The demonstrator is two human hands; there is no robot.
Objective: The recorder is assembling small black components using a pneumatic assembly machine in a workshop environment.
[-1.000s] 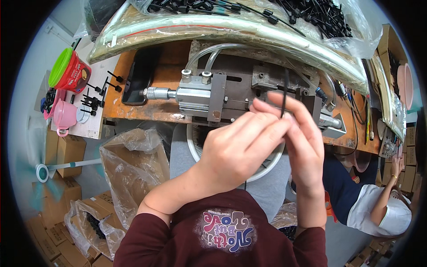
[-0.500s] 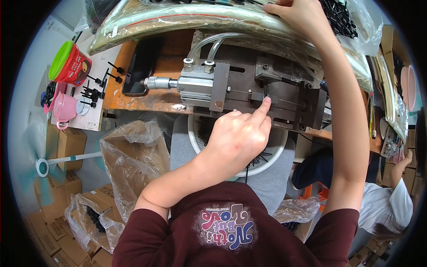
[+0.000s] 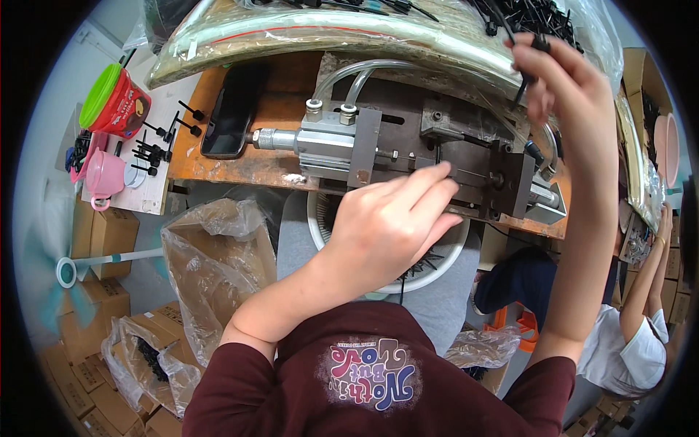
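Note:
My left hand [image 3: 393, 229] reaches over the front of a metal fixture [image 3: 466, 149]. Its fingers are stretched out and the thumb stands apart. The fingertips are beside a thin black stem upright in the middle of the fixture, partly covering that spot. Raised at the upper right, my right hand [image 3: 571, 87] pinches black plastic pins [image 3: 537, 62] with thin stems and thick heads; how many is unclear. Behind it a pile of similar black pins [image 3: 546, 18] lies on clear plastic. A silver air cylinder [image 3: 324, 146] with clear hoses forms the fixture's left end.
A white round basket [image 3: 437, 273] with black pieces sits on my lap beneath the fixture. A black phone [image 3: 229, 116] lies left of the cylinder. Further left are a red tub [image 3: 120, 105] and pink cup [image 3: 104, 177]. A plastic-lined carton [image 3: 218, 255] stands beside my lap; another person [image 3: 630, 335] sits at right.
My right hand has come back from the pile toward the right, now with black pins in its fingers. The left hand has gone from a pointing index finger to several extended fingers.

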